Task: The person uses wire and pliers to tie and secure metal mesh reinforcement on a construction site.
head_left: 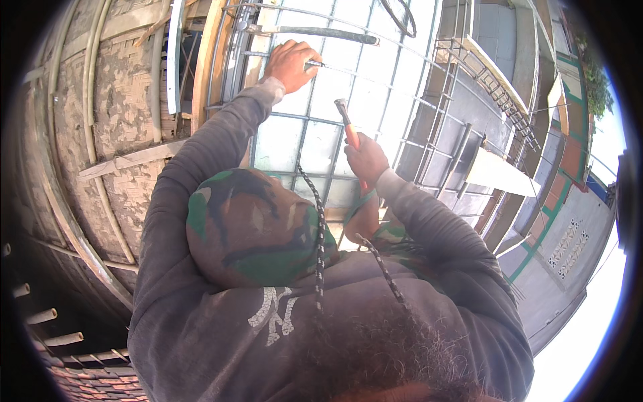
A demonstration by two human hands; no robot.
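Note:
My left hand (291, 65) is closed around a steel bar (313, 64) of the rebar grid (303, 137), its knuckles up and the bar's dark stub showing past the fingers. Nearer to me, my right hand (367, 157) grips a pair of pincers (349, 125) with orange-red handles. Their metal jaws point away from me, above the grid and apart from my left hand. The grid's crossed bars lie over a bright, pale sheet (340, 144). My camouflage-clad knee (254, 228) is bent beneath my arms.
Beyond my left hand lies a dark rod (328, 33) across the bars, with a black loop (400, 17) farther off. A timber board (209, 60) edges the grid at left, beside a woven panel wall (110, 201). At right stand a rebar cage (492, 87) and a white board (499, 175).

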